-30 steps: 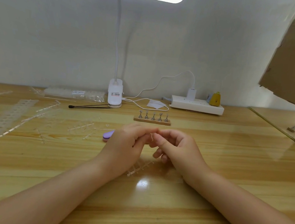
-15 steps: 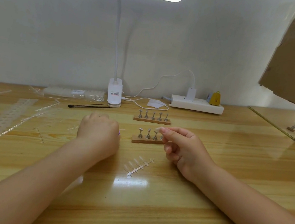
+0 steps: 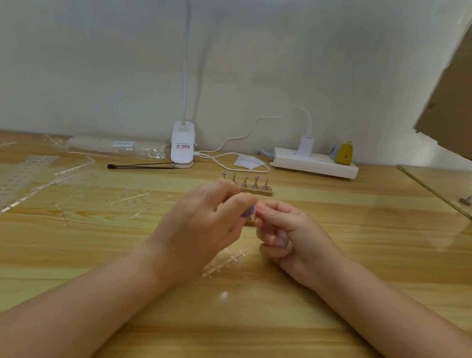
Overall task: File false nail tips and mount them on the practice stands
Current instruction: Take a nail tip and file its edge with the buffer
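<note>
labels on lamp base (image 3: pixel 182 147) and packet (image 3: pixel 121 144) unreadable.

Head-worn view, forward-down over table (image 3: pixel 369 238)

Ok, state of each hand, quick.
Left hand: fingers curled, gripping the purple nail file.
Right hand: pinching something tiny at its fingertips, probably a clear nail tip; too blurred to confirm.

Purple nail file (image 3: pixel 248 211), white power strip (image 3: pixel 315 165) and lamp base (image 3: pixel 182 149), yellow plug (image 3: pixel 344 153), light wood-grain table (image 3: pixel 241 326)
</note>
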Action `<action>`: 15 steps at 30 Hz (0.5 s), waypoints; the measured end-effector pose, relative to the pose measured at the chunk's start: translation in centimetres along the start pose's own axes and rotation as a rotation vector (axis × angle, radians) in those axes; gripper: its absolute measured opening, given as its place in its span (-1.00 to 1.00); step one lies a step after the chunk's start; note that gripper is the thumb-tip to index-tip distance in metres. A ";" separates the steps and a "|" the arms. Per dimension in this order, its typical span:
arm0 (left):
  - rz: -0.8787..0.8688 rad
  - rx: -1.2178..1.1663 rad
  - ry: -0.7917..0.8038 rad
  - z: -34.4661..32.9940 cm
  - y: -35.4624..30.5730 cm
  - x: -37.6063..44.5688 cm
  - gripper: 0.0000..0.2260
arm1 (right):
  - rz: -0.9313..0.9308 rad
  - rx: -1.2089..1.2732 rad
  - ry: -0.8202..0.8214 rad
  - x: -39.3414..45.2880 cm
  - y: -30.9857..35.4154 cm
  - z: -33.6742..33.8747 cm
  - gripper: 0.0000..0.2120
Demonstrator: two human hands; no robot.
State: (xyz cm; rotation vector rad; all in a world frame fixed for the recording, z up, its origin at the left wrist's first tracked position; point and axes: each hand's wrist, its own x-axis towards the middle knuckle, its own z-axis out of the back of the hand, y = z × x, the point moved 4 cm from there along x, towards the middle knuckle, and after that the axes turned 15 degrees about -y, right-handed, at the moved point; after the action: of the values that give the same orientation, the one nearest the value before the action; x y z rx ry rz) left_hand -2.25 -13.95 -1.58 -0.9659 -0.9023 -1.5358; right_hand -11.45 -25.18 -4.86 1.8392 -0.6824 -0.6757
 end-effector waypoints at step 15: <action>0.126 -0.087 -0.075 0.4 0.7 -0.2 -0.85 | 0.013 0.001 0.024 0.3 -0.2 0.2 -0.94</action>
State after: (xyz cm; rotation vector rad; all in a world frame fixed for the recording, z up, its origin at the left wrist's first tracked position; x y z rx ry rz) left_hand -1.52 -13.64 -1.54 -1.1286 -0.8166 -1.4492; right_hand -11.34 -25.40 -5.19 1.8397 -0.6788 -0.6441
